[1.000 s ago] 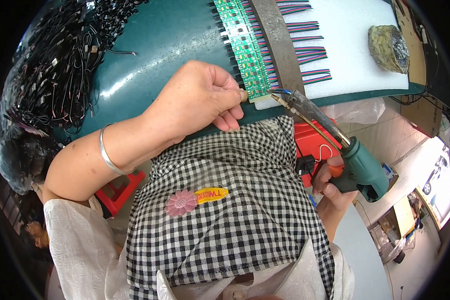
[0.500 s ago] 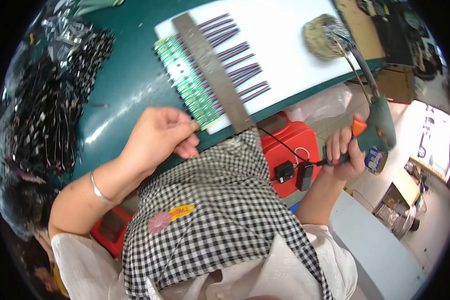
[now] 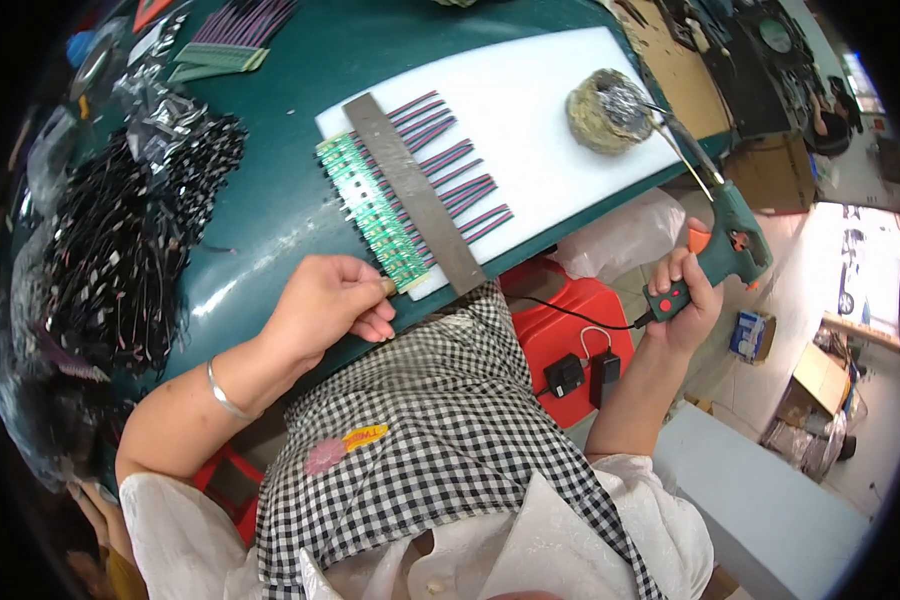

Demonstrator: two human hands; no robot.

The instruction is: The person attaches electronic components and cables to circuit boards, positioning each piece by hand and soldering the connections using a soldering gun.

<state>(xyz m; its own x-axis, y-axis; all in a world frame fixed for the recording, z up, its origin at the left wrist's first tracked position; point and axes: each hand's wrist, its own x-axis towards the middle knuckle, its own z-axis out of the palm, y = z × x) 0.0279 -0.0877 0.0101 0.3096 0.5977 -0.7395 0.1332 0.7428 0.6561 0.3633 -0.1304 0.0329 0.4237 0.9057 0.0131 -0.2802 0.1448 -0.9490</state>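
Leftward, left hand point(image 3: 320, 305): lower fingers curled, thumb and forefinger pressed together at near end of circuit boards point(image 3: 365, 210) lining white foam point(image 3: 530, 95); cannot tell if holding. Yellowish pot point(image 3: 586, 118), tip of soldering gun point(image 3: 732, 212) at its mouth; right hand point(image 3: 690, 303), forearm raised, wraps the grip.

Glossy green tabletop point(image 3: 270, 190); red stool point(image 3: 606, 302); pale floor point(image 3: 805, 265).

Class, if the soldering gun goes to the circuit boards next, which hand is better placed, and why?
Probably the right hand: it grips the green soldering gun. The left hand is pinched beside the near end of the circuit boards, well away from the tool.
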